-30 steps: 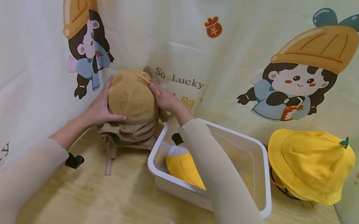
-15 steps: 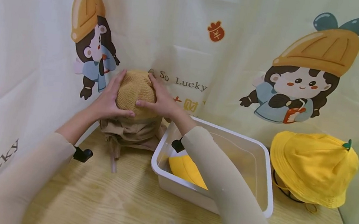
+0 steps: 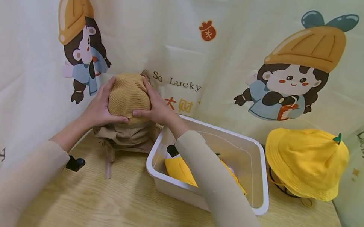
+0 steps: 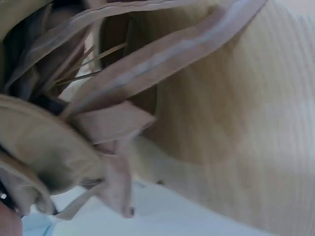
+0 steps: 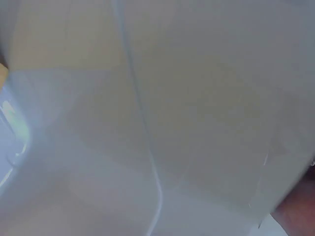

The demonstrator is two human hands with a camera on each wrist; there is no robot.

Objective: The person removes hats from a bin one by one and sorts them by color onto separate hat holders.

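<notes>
A mustard knit beanie (image 3: 128,97) sits over a brown cloth hat (image 3: 128,135) at the back left, against the curtain. My left hand (image 3: 101,105) holds the beanie's left side, thumb along its lower front. On the opposite side my right hand (image 3: 158,107) grips it, fingers near the top and thumb across the front. Brown fabric flaps (image 4: 44,142) and a long strap (image 4: 162,59) hang close in the left wrist view. The right wrist view shows mostly a pale surface, with a bit of the hand in the lower right corner.
Right of the hats stands a white plastic bin (image 3: 152,163) with yellow cloth (image 3: 180,169) inside; my right forearm crosses over it. A yellow bucket hat (image 3: 309,163) with a green sprout sits on a stand at the right. Printed curtains (image 3: 233,29) enclose the wooden table (image 3: 116,207).
My right hand has shifted from the beanie's upper right fold to its side, its thumb now across the front. The beanie looks smoother and sits over the brown hat. The head view has shifted slightly.
</notes>
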